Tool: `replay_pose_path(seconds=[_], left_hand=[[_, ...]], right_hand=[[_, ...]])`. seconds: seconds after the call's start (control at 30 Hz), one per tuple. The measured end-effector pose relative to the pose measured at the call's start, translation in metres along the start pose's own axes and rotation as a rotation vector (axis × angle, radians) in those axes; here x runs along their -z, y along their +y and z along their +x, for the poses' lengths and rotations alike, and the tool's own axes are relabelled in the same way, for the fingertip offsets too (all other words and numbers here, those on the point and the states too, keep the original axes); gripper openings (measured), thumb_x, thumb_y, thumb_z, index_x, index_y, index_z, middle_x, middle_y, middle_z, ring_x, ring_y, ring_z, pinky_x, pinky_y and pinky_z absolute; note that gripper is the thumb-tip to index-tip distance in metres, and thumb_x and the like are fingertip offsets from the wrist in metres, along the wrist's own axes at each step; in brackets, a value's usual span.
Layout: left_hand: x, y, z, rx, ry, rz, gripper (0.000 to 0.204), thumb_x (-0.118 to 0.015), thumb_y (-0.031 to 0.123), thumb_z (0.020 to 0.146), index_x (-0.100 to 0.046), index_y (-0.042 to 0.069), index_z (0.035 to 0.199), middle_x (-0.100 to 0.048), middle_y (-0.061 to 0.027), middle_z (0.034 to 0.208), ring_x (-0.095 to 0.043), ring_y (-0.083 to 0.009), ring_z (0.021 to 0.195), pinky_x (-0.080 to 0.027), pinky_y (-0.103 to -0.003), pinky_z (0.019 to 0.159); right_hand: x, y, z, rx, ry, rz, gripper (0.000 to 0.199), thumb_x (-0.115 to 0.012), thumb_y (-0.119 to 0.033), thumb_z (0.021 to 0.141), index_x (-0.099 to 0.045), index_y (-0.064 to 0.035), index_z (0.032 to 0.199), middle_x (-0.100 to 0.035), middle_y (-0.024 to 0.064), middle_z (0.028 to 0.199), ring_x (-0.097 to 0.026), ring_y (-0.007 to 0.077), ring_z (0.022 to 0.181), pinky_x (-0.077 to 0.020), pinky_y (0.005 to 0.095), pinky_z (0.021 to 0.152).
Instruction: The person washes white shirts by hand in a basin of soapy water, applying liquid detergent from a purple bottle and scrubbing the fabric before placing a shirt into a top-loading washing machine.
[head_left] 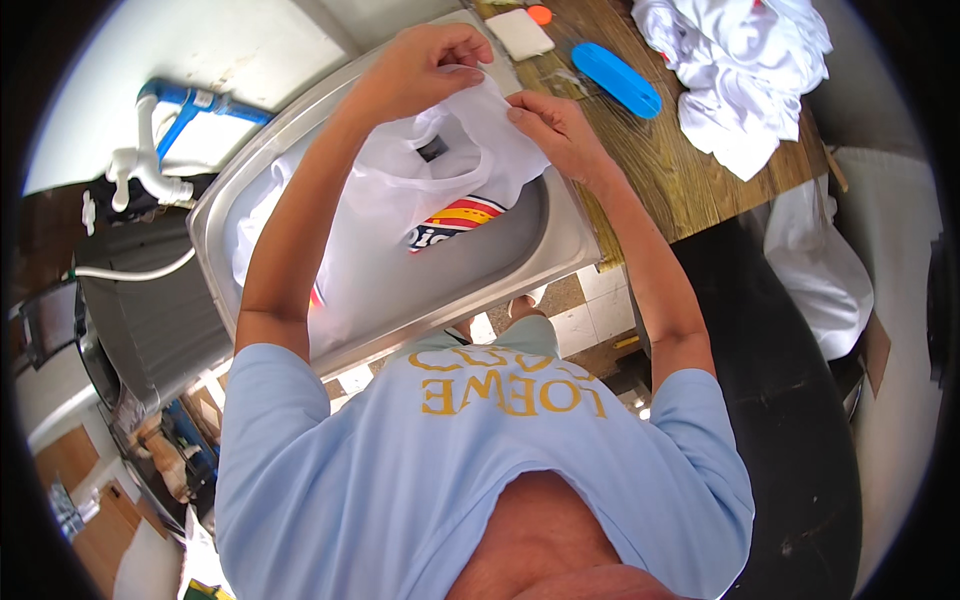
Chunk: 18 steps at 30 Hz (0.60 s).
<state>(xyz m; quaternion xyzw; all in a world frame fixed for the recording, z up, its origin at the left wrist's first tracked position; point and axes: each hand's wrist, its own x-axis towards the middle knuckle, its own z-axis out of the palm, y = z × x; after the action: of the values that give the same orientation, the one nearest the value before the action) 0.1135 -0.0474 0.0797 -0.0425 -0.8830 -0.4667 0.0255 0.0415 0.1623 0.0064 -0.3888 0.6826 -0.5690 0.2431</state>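
Observation:
A white T-shirt (450, 170) with a red, yellow and dark printed patch hangs between my hands, its neck opening facing up. My left hand (435, 65) is closed on the fabric at the far edge. To its right, my right hand (562, 135) pinches another part of the same edge between thumb and fingers. The lower part of the shirt droops into the steel sink (535, 270), where cloudy greyish water stands. More white cloth (262, 225) lies along the sink's left side, partly behind my left forearm.
Right of the sink, a wooden counter (690, 195) bears a blue oblong object (617, 80), a pale block (520, 34), an orange round piece (540, 15) and heaped white clothes (740, 70). A white faucet (140, 175) stands at the left; a white bag (820, 270) hangs right.

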Motion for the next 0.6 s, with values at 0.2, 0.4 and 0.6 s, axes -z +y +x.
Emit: replay_pose_path(seconds=[0.2,0.4,0.6], left_hand=[[0.042,-0.047,-0.096,0.321,0.116,0.213,0.029,-0.065,0.028,0.085,-0.064,0.0,0.078,-0.052,-0.0067,0.057,-0.047,-0.0134,0.052,-0.042,-0.029,0.053],[-0.042,-0.141,-0.122,0.435,0.449,0.336,0.029,-0.063,0.031,0.084,-0.066,0.004,0.09,-0.065,-0.0181,0.085,-0.061,-0.0368,0.08,-0.047,-0.044,0.069],[-0.089,-0.204,-0.159,0.482,0.643,0.457,0.046,-0.061,0.038,0.086,-0.057,0.004,0.117,-0.062,-0.0189,0.109,-0.057,-0.0357,0.1,-0.043,-0.044,0.088]], right_hand=[[-0.052,-0.031,0.05,-0.119,-0.179,0.259,0.024,-0.06,-0.021,0.089,-0.059,0.0011,0.098,-0.062,0.0007,0.084,-0.052,0.0083,0.073,-0.0434,0.0226,0.067],[-0.113,0.046,0.087,-0.122,-0.169,-0.78,0.026,-0.056,-0.026,0.085,-0.059,-0.003,0.097,-0.065,0.0204,0.089,-0.063,0.0347,0.083,-0.0493,0.0426,0.074],[-0.15,0.079,0.087,-0.172,-0.161,-0.788,0.028,-0.05,-0.028,0.087,-0.058,-0.0048,0.102,-0.065,0.0222,0.094,-0.062,0.0395,0.089,-0.0484,0.0476,0.078]])
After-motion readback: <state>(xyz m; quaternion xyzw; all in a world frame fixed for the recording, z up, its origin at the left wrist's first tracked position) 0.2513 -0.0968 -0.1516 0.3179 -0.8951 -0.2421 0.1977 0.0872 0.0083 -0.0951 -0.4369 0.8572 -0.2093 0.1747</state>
